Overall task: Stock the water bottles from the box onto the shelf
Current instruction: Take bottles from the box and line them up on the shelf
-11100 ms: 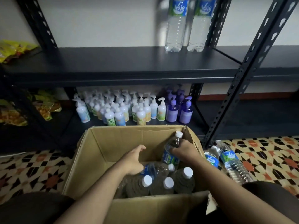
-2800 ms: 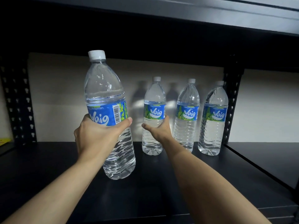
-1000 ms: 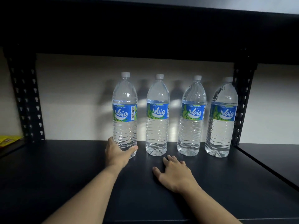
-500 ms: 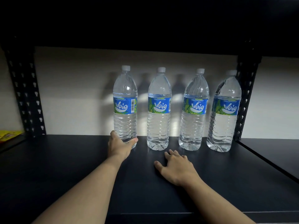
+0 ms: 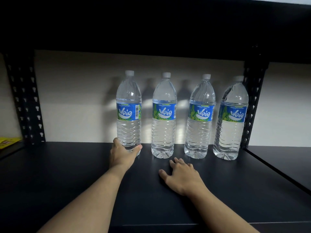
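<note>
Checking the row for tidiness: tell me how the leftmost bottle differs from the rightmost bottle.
The leftmost bottle is gripped near its base by the left hand; the rightmost bottle stands untouched. The leftmost bottle's label shows a barcode; the rightmost bottle's does not. The leftmost bottle has bare wall behind; the rightmost bottle overlaps the rack's upright. Both stand upright on the shelf, white-capped, blue-labelled.

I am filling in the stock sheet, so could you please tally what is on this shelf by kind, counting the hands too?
Water bottles: 4, upright in a row.
Hands: 2, the left hand gripping the leftmost bottle, the right hand flat on the shelf.
Total: 6.
</note>
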### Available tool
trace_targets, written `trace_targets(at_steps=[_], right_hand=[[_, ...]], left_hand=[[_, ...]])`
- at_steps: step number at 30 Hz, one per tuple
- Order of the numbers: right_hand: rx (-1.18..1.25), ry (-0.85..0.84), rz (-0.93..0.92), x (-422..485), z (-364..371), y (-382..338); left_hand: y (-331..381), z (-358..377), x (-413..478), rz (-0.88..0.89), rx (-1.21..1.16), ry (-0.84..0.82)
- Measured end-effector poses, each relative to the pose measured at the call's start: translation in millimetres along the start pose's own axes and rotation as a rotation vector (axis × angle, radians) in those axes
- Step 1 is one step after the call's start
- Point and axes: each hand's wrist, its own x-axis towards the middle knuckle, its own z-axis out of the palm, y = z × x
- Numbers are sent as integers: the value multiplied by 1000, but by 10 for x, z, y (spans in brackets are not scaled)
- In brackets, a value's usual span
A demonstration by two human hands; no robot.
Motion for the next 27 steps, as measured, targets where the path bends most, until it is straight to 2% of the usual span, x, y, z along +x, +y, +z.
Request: trace_targets(at_steps=[7,11,18,23,27], right_hand=[[10,0,4,-13,-22,-16],[26,16,15,-48,-50,-33],[65,88,76,-144,-107,-89],[62,92,118,-325,-128,-103],[74,82,47,-734,-104,-184]], left_hand=[[3,-17,-9,-24,-2,-43],[-4,-45,-91,-32,80,-79],[94,-304,-530,-82,137,-78],[167,-749,-995,-8,101,-119],[164,-1158,-1517,94,-13,-222]])
